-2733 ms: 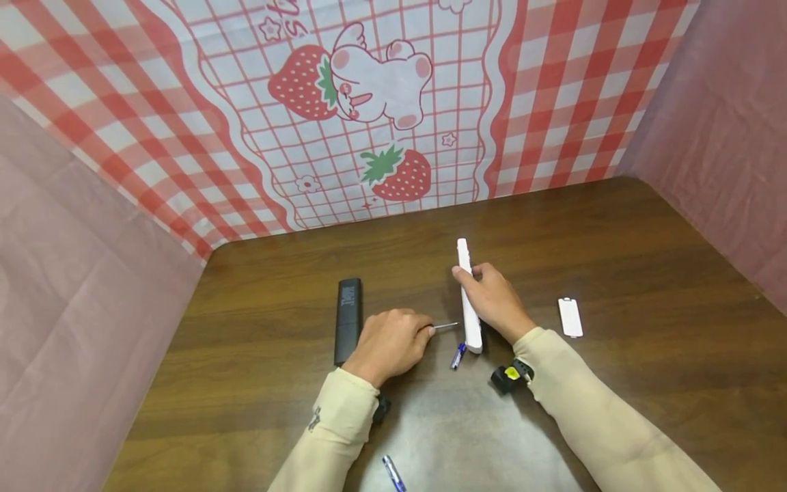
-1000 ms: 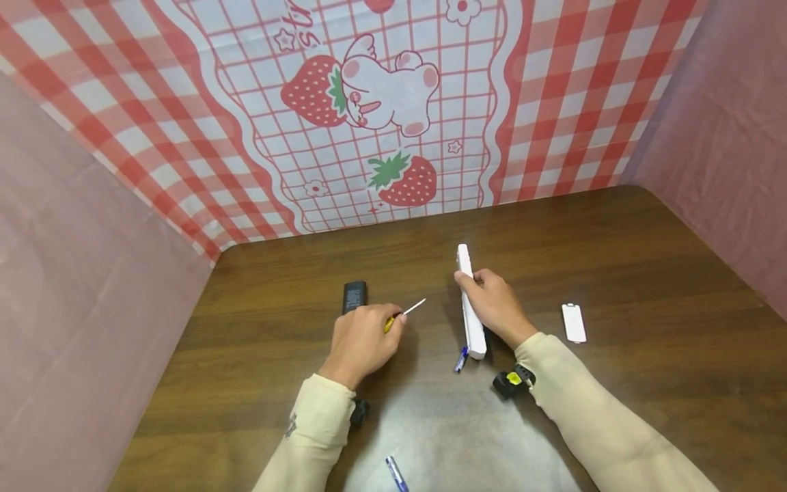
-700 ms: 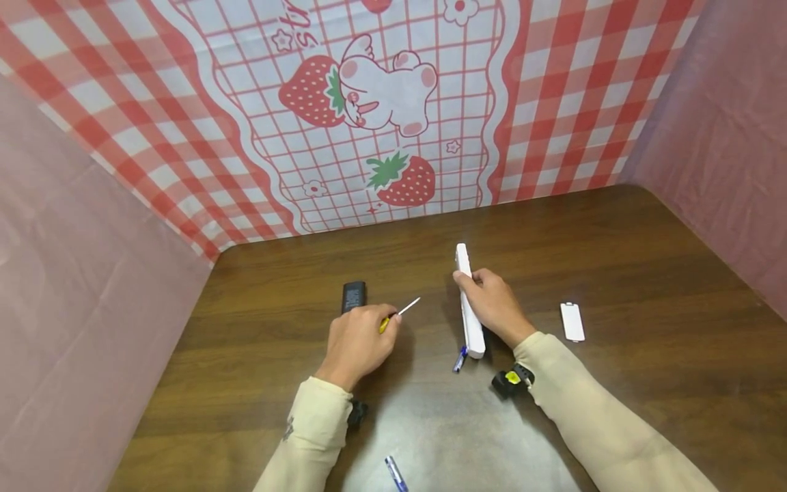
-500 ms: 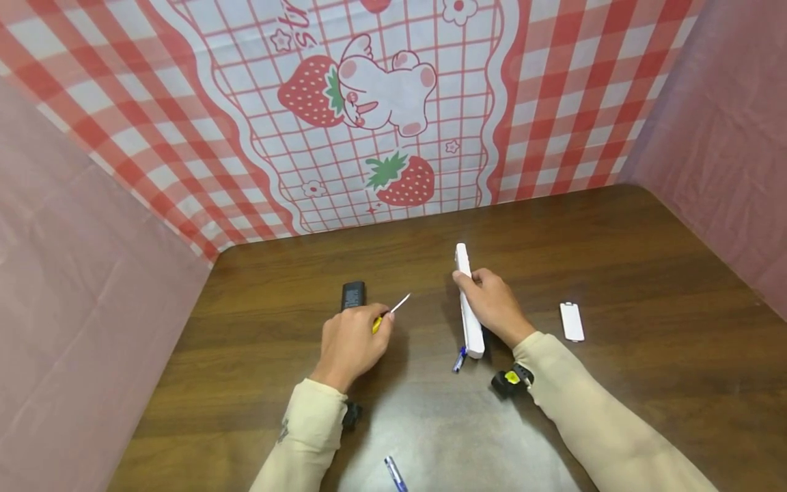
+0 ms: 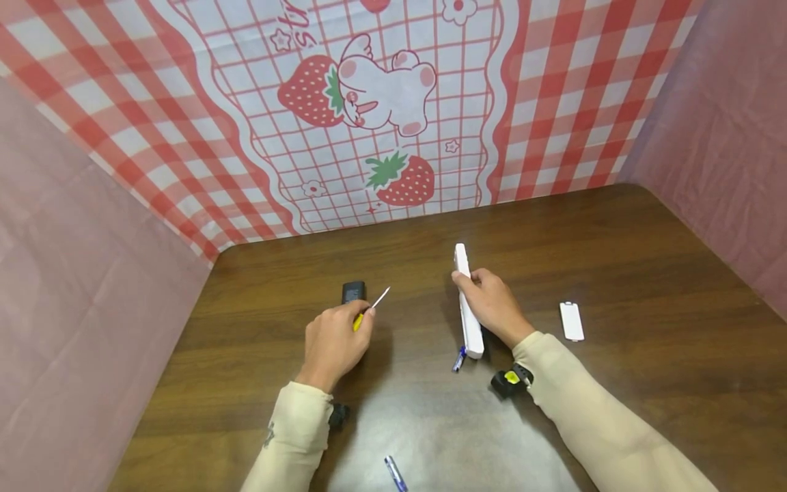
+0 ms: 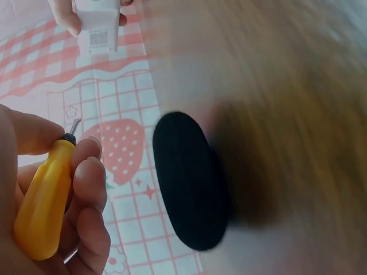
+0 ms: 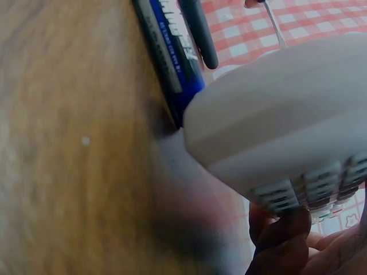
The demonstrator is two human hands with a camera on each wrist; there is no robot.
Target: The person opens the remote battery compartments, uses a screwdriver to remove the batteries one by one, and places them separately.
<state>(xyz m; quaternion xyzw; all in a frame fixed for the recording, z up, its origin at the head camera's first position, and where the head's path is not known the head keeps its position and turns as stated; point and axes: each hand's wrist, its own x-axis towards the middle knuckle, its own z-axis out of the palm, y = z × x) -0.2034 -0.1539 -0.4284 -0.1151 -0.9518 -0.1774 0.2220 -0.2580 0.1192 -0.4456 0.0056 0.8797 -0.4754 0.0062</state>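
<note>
Lying near white remote point(image 5: 470, 322): 1 battery point(image 5: 459, 359), white cover point(image 5: 572, 322).

The left hand point(image 5: 335, 339) has its back up, fingers point(image 6: 90, 186) curled in a grip, thumb point(image 6: 37, 134) across from the fingertips, its sleeved forearm point(image 5: 289, 434) behind them. The right hand point(image 5: 494, 305) grips too, thumb left of the bent fingers, its sleeved forearm point(image 5: 590, 406) behind and to the right of them.

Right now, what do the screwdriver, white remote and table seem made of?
Screwdriver: handle likely smooth plastic, by its even yellow and soft sheen; shaft probably metal, grey and shiny. White remote: likely matte plastic, softly shaded. Table: wood or laminate; grain shows, glossy glare.
</note>
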